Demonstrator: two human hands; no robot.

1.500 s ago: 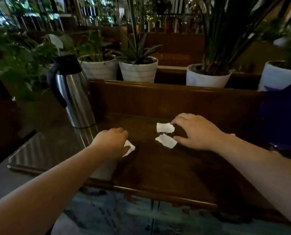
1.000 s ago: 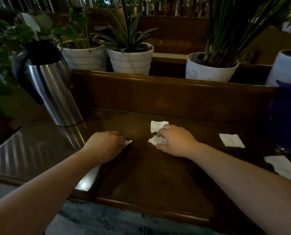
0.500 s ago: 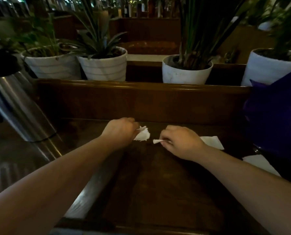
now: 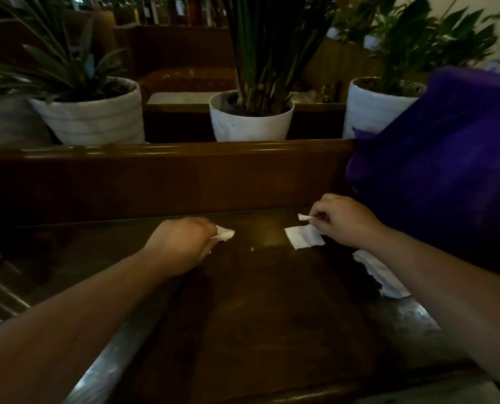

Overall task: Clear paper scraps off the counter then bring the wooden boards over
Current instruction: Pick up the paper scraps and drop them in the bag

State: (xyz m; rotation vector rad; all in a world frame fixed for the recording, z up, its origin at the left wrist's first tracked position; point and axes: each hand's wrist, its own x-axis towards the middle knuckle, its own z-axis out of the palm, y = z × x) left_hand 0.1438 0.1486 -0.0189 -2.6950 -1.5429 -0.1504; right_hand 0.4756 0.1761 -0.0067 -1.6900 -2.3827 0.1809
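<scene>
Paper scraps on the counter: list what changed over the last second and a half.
Both scraps by the right hand were gathered; it moved right and now pinches one above a flat scrap. The left hand keeps its grip on its scrap. The torn paper still lies on the counter.

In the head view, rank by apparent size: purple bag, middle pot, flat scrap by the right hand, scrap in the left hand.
1. purple bag
2. middle pot
3. flat scrap
4. scrap in left hand, partly hidden by the left hand

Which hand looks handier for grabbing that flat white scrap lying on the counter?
The right hand. It hovers right beside the flat scrap, though it already pinches a small scrap. The left hand sits farther away, holding its own crumpled scrap.
</scene>
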